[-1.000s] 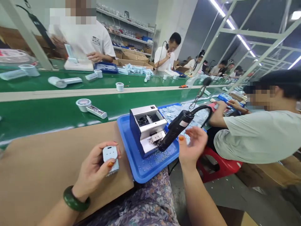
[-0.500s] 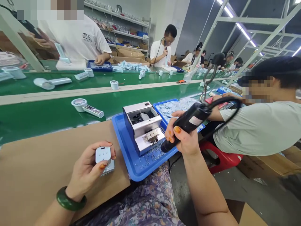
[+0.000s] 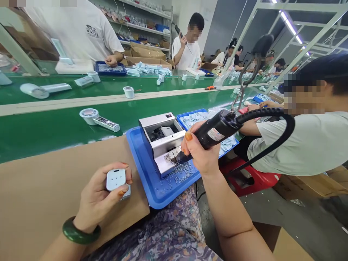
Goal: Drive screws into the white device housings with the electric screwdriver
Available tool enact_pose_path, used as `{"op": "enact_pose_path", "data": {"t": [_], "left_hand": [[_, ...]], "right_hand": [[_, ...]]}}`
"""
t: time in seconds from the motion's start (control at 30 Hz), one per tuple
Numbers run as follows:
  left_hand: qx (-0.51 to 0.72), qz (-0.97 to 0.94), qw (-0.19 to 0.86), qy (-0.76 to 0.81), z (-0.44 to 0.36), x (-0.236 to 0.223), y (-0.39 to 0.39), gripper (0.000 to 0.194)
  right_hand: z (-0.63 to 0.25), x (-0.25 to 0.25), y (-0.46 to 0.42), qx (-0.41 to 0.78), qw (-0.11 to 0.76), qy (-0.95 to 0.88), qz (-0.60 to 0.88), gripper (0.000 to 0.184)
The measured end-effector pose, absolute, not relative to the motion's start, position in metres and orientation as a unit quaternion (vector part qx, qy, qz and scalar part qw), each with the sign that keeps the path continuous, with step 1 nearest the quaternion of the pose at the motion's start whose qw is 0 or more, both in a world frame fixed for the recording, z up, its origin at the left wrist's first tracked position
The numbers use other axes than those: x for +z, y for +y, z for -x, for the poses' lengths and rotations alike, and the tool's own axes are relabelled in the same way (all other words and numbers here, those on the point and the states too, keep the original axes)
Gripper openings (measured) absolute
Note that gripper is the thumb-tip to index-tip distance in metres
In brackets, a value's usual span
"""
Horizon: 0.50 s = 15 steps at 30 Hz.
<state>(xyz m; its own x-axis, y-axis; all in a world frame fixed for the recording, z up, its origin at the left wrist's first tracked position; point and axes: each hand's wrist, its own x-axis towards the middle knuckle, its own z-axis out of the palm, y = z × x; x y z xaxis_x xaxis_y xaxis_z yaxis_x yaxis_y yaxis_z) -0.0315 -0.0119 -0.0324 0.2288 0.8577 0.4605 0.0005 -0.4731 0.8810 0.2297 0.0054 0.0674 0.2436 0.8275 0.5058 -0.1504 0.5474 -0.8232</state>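
My left hand (image 3: 99,195) is closed round a pale blue plastic housing (image 3: 116,179), its end with small holes facing up, above the brown cardboard. My right hand (image 3: 201,150) grips a black electric screwdriver (image 3: 214,132) that hangs from a metal hook and has a thick black cable. The tool's lower end is at the front of the silver screw feeder (image 3: 165,143), by its small metal outlet block (image 3: 173,155); whether the bit touches a screw is hidden. Beneath the feeder lies a blue tray (image 3: 160,197) with many loose screws (image 3: 181,174).
Pale blue parts fill another blue tray (image 3: 191,114) behind the feeder. On the green conveyor (image 3: 54,134) lies a white-and-blue assembly (image 3: 106,124) with an exposed circuit inside. A co-worker (image 3: 299,145) sits close on the right; others work across the line. Brown cardboard (image 3: 54,181) covers my left side.
My right hand has brought the screwdriver left and slightly up, from over the loose screws to the feeder's outlet block. My left hand keeps the housing in nearly the same place.
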Motion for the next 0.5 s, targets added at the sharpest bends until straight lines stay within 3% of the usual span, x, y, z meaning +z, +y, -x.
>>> {"op": "enact_pose_path", "data": {"t": [0.2, 0.33, 0.5], "left_hand": [[0.529, -0.688, 0.401, 0.295, 0.036, -0.039, -0.013, 0.031], [0.503, -0.700, 0.389, 0.327, 0.032, -0.041, -0.020, 0.037], [0.432, -0.792, 0.297, 0.312, 0.014, -0.027, -0.023, 0.039]], "right_hand": [[-0.234, 0.073, 0.005, 0.383, 0.673, -0.510, 0.373, 0.023], [-0.238, 0.088, -0.011, 0.408, 0.726, -0.458, 0.311, 0.031], [-0.218, 0.118, -0.034, 0.457, 0.737, -0.425, 0.258, 0.036]]}}
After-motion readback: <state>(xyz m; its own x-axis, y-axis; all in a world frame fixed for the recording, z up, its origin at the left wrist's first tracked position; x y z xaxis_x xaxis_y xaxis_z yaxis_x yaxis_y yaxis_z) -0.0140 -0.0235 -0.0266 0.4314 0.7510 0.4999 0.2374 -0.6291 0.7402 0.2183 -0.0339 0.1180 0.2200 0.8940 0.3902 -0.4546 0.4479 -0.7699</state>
